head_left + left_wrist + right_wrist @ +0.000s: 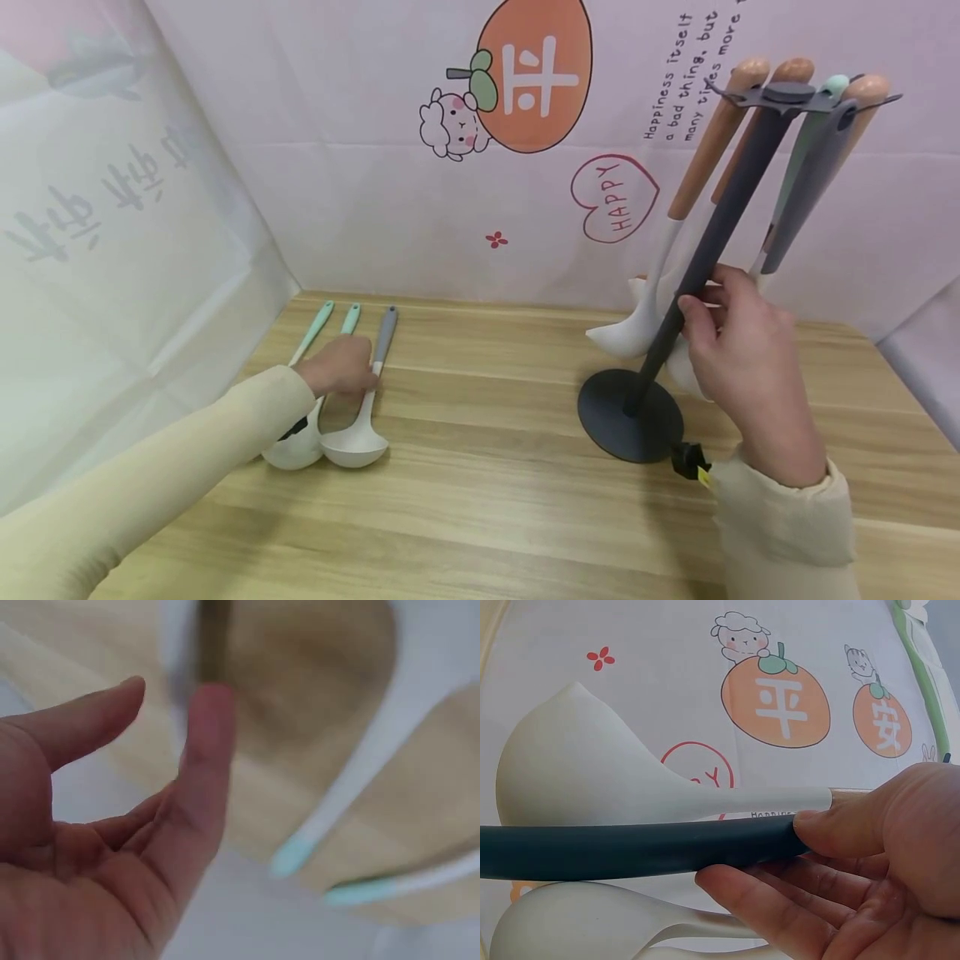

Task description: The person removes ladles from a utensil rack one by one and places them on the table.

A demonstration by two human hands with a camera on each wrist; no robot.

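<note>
Grey-handled ladle (364, 423): lies on the surface (487, 500), just beside two mint-handled utensils (350, 319).
Left hand (341, 365): thumb and fingers spread about the ladle's neck; cannot tell whether they touch it. A pinch on that neck alone, clear of the mint handles, would serve best.
Right hand (750, 350): pinches the utensil stand (722, 229) by its pole; worth keeping firm, as the loaded rack (787, 93) looks top-heavy.
Stand base (630, 429): best kept flat.

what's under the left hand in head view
The left hand covers the middle of a mint-handled utensil; its handle end and white lower part show. Tabletop there is hidden too.
</note>
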